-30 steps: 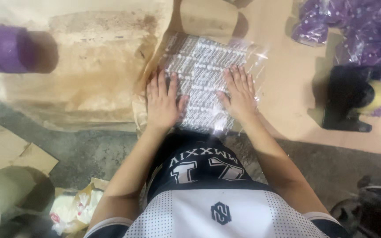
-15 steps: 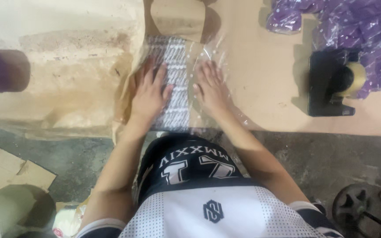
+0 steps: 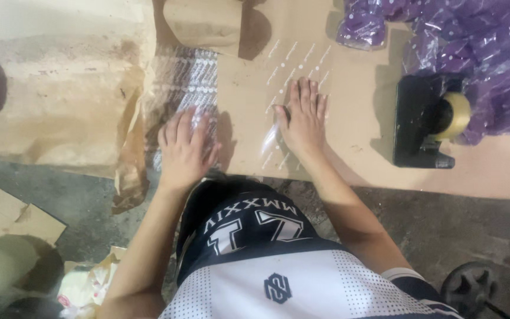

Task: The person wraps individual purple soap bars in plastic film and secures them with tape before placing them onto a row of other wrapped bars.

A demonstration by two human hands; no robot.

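The left hand (image 3: 185,149) lies flat and open on the clear printed wrap (image 3: 191,88); the right hand (image 3: 303,116), fingers spread, presses its transparent flap onto the brown worktop (image 3: 355,153). Smoothing works best with even outward strokes. A black tape dispenser (image 3: 423,121) stands right; the near edge is close.

Bare cardboard lies between right hand (image 3: 302,115) and tape dispenser (image 3: 426,121).

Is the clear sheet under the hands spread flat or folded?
Spread flat: clear sheet lies on the table, right hand pressing it.
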